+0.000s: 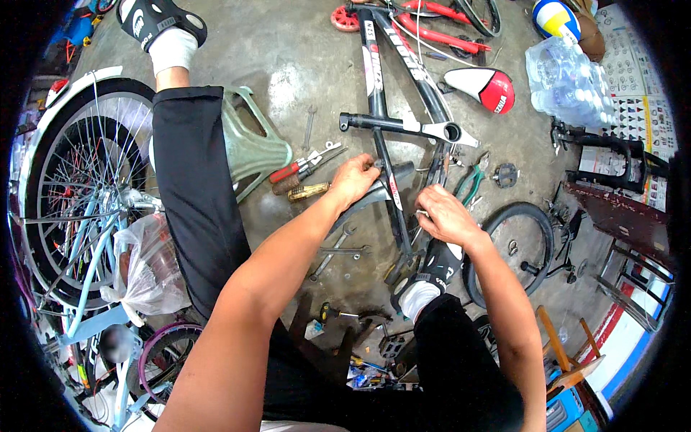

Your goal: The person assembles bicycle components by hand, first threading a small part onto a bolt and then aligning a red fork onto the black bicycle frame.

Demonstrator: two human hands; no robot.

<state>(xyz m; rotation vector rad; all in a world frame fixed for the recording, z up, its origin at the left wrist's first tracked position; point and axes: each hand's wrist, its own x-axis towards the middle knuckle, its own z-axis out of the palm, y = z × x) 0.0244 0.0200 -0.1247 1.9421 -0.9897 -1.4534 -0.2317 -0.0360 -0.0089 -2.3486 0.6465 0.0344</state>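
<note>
A black bicycle frame with white and red markings lies on the concrete floor in front of me. My left hand is closed beside one of its thin tubes, at the end of a dark curved piece. What its fingertips pinch is hidden. On the other side of that tube, my right hand has its fingers curled together, with something small and pale at the tips that I cannot make out. Green-handled pliers and a black pedal lie just beyond the right hand.
Screwdrivers with red and yellow handles lie left of my left hand, near a pale green stool. Wrenches lie nearer me. A saddle, a loose tyre and packed bottles are on the right; a bicycle wheel stands left.
</note>
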